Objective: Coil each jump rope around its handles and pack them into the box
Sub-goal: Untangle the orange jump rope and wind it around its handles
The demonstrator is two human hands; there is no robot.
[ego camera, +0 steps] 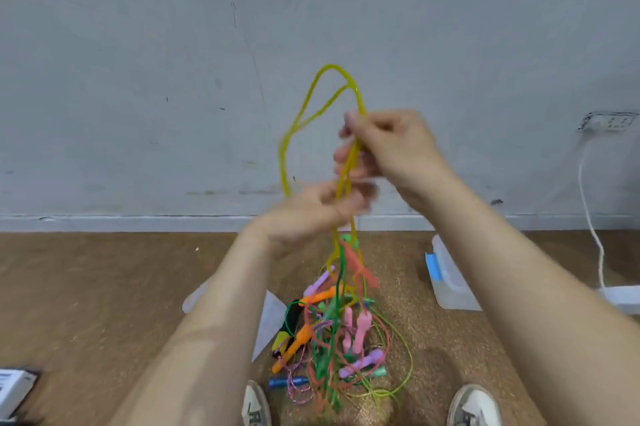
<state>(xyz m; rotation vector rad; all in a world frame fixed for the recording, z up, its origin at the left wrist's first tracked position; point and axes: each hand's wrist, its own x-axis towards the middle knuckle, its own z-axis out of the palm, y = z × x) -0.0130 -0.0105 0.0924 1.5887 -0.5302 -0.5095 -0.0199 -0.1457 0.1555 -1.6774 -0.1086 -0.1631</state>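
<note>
A yellow jump rope (301, 114) loops up in front of the grey wall. My right hand (391, 152) pinches its strands near the top. Just below, my left hand (311, 214), blurred, grips the same strands. The rope runs down from my hands into a tangled pile of jump ropes (332, 339) on the floor, with orange, pink, purple, green and blue handles. A salmon rope and a green rope hang lifted with the yellow one. A clear plastic box with a blue latch (450, 280) lies on the floor to the right of the pile.
Brown carpet (86, 287) meets the grey wall at a pale skirting. A white cable (588, 211) drops from a wall socket (609, 121) at right. My two shoes (474, 405) stand beside the pile. A white sheet (270, 314) lies under my left arm, and a small device (14, 387) sits bottom left.
</note>
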